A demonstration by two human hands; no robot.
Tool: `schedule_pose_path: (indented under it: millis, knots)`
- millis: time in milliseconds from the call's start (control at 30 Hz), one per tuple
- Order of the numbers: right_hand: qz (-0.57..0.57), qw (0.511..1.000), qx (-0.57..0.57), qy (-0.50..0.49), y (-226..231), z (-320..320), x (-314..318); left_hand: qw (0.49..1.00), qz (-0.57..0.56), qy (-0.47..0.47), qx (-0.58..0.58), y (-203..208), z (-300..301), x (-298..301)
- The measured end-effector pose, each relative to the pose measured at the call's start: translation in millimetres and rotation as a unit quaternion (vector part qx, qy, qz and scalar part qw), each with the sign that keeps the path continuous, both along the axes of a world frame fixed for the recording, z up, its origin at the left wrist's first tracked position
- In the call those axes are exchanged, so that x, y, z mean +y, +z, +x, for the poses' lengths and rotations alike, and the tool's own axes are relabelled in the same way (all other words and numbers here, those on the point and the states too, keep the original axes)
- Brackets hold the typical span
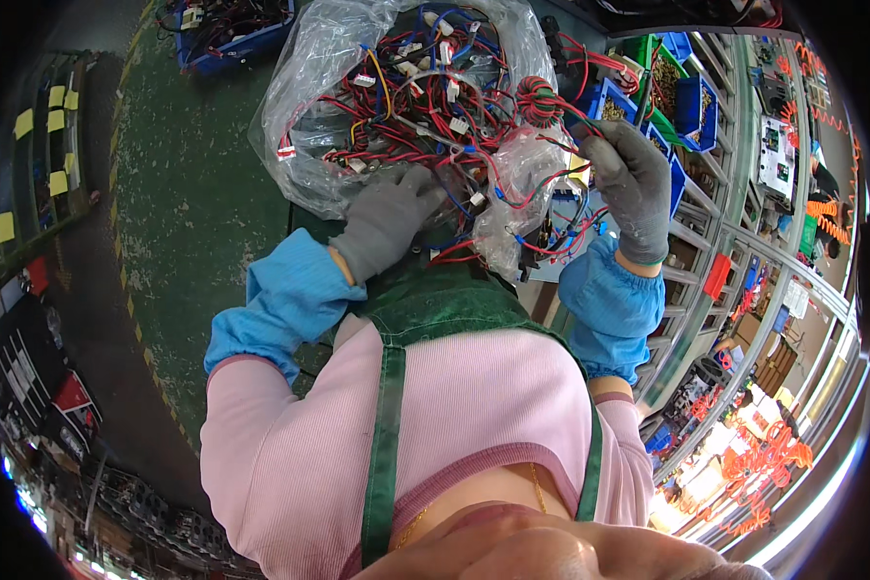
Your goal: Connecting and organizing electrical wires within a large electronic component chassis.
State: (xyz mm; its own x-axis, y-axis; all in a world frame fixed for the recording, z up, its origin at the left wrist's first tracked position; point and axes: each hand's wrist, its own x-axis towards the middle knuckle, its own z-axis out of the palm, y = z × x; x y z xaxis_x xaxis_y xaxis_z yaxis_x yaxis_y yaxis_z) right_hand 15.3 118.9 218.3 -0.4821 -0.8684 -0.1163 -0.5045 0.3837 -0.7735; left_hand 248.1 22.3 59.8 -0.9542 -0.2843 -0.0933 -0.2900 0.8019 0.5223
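Observation:
A heap of wire harnesses (435, 87), mostly red and black with white connectors, lies in an open clear plastic bag (300, 159) in front of me. My right hand (633, 179), in a grey glove, is raised at the heap's right side. Its thumb and fingers pinch a wire harness (578, 124) whose coiled part rests on the heap. My left hand (391, 217), also gloved in grey, is at the bag's near edge. Its bent fingers are closed together against the wires, and what they grip is hidden.
Blue bins (696, 114) with small parts and a green bin (663, 77) stand on the right by a metal rack (710, 237). Another blue crate (232, 48) holding wires is at the upper left. Loose red and blue wires (575, 232) hang at the near right.

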Motion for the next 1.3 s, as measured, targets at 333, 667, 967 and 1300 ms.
schedule_pose_path:
  millis: [333,667,967,1300]
  knots:
    - [-0.184,0.975,-0.046,-0.116,32,5,28,0.998,-0.002,0.009,0.066,8,8,-25]
    - [-0.419,0.897,-0.091,-0.106,57,-18,57,0.925,0.298,0.152,0.181,93,35,-93]
    - [-0.405,0.904,-0.129,-0.042,56,2,37,0.913,0.319,0.140,0.214,92,28,-93]
    - [-0.067,0.957,0.089,0.268,-23,64,-24,0.508,0.810,0.164,0.244,39,3,-50]
